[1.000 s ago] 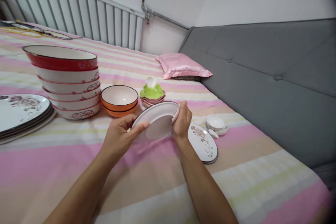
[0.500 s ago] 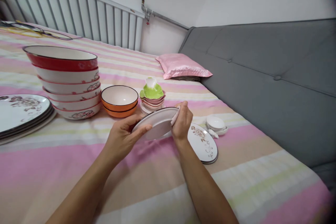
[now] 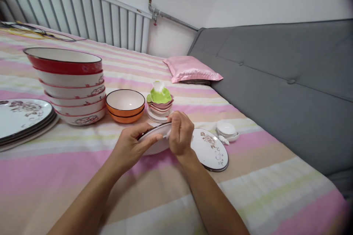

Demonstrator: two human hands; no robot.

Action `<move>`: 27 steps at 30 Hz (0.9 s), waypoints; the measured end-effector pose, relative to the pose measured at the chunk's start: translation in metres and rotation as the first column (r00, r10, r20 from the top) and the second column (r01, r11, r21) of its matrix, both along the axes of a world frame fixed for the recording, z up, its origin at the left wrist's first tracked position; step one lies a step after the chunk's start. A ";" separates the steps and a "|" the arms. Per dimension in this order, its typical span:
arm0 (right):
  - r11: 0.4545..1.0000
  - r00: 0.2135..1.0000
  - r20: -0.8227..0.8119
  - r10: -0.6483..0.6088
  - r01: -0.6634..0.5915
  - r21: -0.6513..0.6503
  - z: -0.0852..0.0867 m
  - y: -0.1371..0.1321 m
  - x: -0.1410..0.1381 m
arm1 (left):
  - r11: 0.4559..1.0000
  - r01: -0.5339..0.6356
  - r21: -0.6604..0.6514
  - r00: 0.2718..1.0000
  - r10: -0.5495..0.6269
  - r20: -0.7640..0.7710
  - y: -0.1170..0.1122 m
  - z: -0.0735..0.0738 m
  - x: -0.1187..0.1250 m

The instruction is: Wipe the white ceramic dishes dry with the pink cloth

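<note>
My left hand (image 3: 132, 146) grips the near edge of a small white plate (image 3: 156, 143) with a dark rim, held almost flat just above the striped bedspread. My right hand (image 3: 179, 133) is closed over the plate's far right edge, with a pale cloth pinched between its fingers. Just right of my hands lies a flower-patterned plate (image 3: 211, 149) on the bed.
A stack of red-and-white bowls (image 3: 68, 84) stands at left, beside large patterned plates (image 3: 23, 119). Two orange bowls (image 3: 125, 105), a pile of small pink and green dishes (image 3: 160, 102) and small white saucers (image 3: 227, 131) sit behind. A pink pillow (image 3: 190, 69) and grey headboard (image 3: 275, 80) lie right.
The plate has tipped from tilted up to nearly flat and dropped lower. My right hand moved left over its rim.
</note>
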State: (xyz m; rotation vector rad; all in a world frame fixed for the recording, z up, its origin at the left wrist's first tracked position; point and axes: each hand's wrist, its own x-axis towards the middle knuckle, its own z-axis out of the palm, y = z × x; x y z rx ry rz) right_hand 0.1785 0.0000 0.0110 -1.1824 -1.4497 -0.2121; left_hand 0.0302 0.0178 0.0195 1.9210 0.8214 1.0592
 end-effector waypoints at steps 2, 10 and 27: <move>0.998 0.997 -0.055 0.052 -0.054 -0.034 0.001 0.000 0.000 | 1.000 -0.015 -0.016 1.000 0.015 -0.013 0.000 -0.001 0.001; 0.940 0.843 -0.447 0.300 -0.342 -0.015 0.002 0.009 0.007 | 0.986 -0.132 -0.096 0.991 0.131 -0.022 0.003 -0.004 -0.001; 0.956 0.887 -0.458 0.059 -0.183 -0.231 -0.028 0.034 0.024 | 0.927 -0.232 -0.294 0.972 0.209 -0.108 0.007 -0.007 -0.002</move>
